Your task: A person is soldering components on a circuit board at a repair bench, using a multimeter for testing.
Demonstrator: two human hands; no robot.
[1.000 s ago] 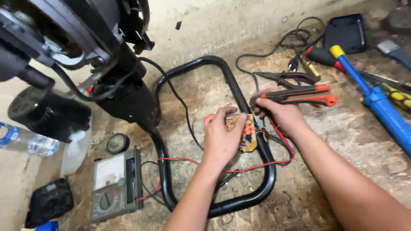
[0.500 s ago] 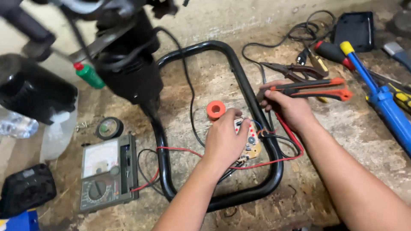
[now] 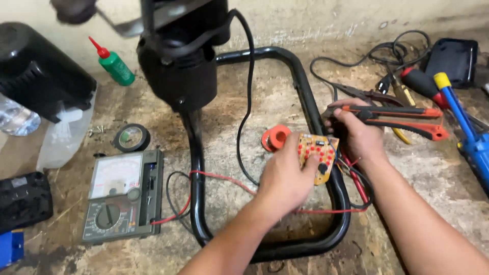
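Note:
My left hand (image 3: 285,178) grips a small yellow circuit board (image 3: 318,155) dotted with red parts, holding it over the right bar of a black tubular frame (image 3: 304,86). My right hand (image 3: 357,136) is just right of the board and is closed on pliers with orange and black handles (image 3: 402,118), whose handles point right. Thin red and black wires (image 3: 356,178) run from the board under my right wrist. An orange ring (image 3: 274,138) lies on the floor just left of the board.
A grey analog multimeter (image 3: 122,196) with red and black leads (image 3: 224,178) lies at left, a tape roll (image 3: 131,137) above it. A black motor housing (image 3: 178,76), green oil bottle (image 3: 114,65), blue tool (image 3: 468,137), black case (image 3: 453,56) and loose tools surround the work.
My left hand has turned the circuit board so its face with the red parts shows. The orange ring is now uncovered beside it. My right hand stays on the pliers.

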